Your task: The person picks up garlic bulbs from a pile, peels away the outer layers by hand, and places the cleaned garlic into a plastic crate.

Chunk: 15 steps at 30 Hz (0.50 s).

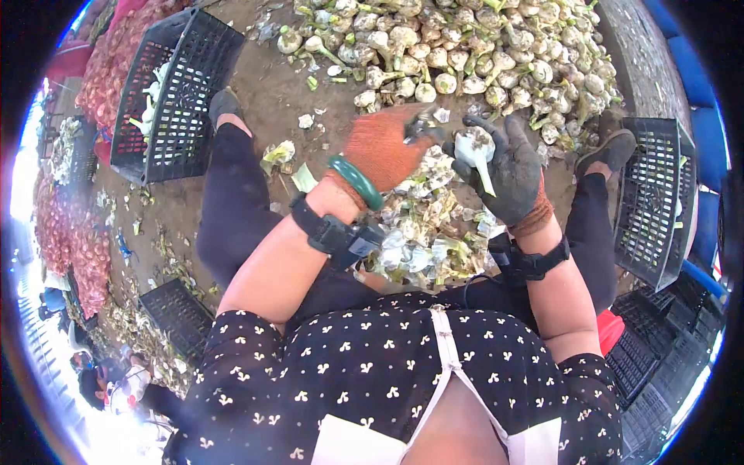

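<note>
We find the person seated on bare earth floor (263, 93), legs apart, working over a heap of trimmings (422, 225) between the knees. The right hand (504, 167), in a dark glove, is closed around a garlic bulb (474, 146), whose cut stalk points down and toward the body. The left hand (384, 147), in an orange glove, is clenched on a small dark cutting tool (418, 124); we cannot tell whether it is a knife or shears. The tool sits just beside the bulb, close to the right-hand fingertips.

A large pile of untrimmed garlic (480, 54) lies along the far edge of the floor in front of the feet. A black crate (174, 85) holding a few bulbs stands at the far left; another black crate (651, 201) stands at the right, beside the right leg.

In our judgement the main risk is the blade slipping off the rounded bulb into the right glove, given how near the two hands work. A loose hold could also drop the bulb into the trimmings, where it would be hard to tell from waste.
</note>
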Each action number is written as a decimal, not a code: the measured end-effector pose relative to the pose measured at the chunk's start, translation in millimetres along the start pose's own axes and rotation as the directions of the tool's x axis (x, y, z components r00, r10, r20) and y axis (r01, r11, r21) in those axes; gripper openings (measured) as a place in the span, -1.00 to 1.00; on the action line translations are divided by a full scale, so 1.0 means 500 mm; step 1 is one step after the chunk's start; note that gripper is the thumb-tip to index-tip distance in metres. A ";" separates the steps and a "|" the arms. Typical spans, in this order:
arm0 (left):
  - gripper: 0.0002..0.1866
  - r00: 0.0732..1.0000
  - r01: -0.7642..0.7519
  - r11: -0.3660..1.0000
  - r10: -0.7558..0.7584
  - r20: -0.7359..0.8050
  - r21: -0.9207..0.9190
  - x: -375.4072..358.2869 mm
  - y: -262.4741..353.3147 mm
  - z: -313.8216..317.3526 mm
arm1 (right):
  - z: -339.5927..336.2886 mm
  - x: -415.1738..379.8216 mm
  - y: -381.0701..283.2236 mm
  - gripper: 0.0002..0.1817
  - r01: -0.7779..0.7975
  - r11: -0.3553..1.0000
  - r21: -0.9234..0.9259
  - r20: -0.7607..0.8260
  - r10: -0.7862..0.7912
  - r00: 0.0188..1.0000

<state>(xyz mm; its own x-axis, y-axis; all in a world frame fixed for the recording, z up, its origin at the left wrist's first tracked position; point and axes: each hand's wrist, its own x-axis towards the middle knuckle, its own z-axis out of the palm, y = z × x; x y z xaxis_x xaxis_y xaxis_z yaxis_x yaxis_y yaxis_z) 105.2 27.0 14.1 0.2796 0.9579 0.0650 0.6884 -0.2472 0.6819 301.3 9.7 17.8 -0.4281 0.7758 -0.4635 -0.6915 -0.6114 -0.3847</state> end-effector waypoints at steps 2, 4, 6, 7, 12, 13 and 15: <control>-0.64 0.999 -0.017 1.000 0.017 0.046 -0.006 -0.004 0.033 -0.004 | 0.006 -0.008 0.020 -0.46 0.047 0.984 -0.172 0.027 -0.043 0.999; -0.65 0.998 -0.058 0.996 0.056 0.030 0.065 -0.007 0.031 0.006 | 0.011 -0.011 0.030 -0.44 0.098 0.935 -0.340 0.067 -0.080 0.995; -0.68 0.995 -0.101 0.982 0.099 0.025 0.159 -0.013 0.025 0.014 | 0.014 -0.016 0.034 -0.42 0.121 0.770 -0.626 0.038 -0.125 0.991; -0.68 0.995 -0.099 0.982 0.096 0.025 0.161 -0.018 0.028 0.017 | 0.014 -0.017 0.036 -0.41 0.123 0.656 -0.745 0.029 -0.153 0.988; -0.68 0.969 -0.239 0.911 0.244 0.029 0.335 -0.025 0.024 0.017 | 0.022 -0.014 0.022 -0.39 0.109 0.586 -0.803 0.079 -0.076 0.994; -0.67 0.959 -0.275 0.902 0.284 0.024 0.333 -0.021 0.020 0.014 | 0.015 -0.018 0.020 -0.39 0.106 0.588 -0.802 0.079 -0.071 0.994; -0.65 0.964 -0.255 0.910 0.266 0.012 0.328 -0.012 0.005 0.008 | 0.021 -0.030 0.012 -0.38 0.003 0.557 -0.830 -0.003 -0.009 1.000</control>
<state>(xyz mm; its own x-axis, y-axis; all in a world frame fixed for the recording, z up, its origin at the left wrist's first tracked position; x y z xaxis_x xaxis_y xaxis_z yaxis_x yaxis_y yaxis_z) 107.7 20.1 12.6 0.4606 0.8558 0.2356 0.7743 -0.5171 0.3647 297.4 -4.2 30.7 -0.4203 0.7809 -0.4621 0.0968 -0.4678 -0.8785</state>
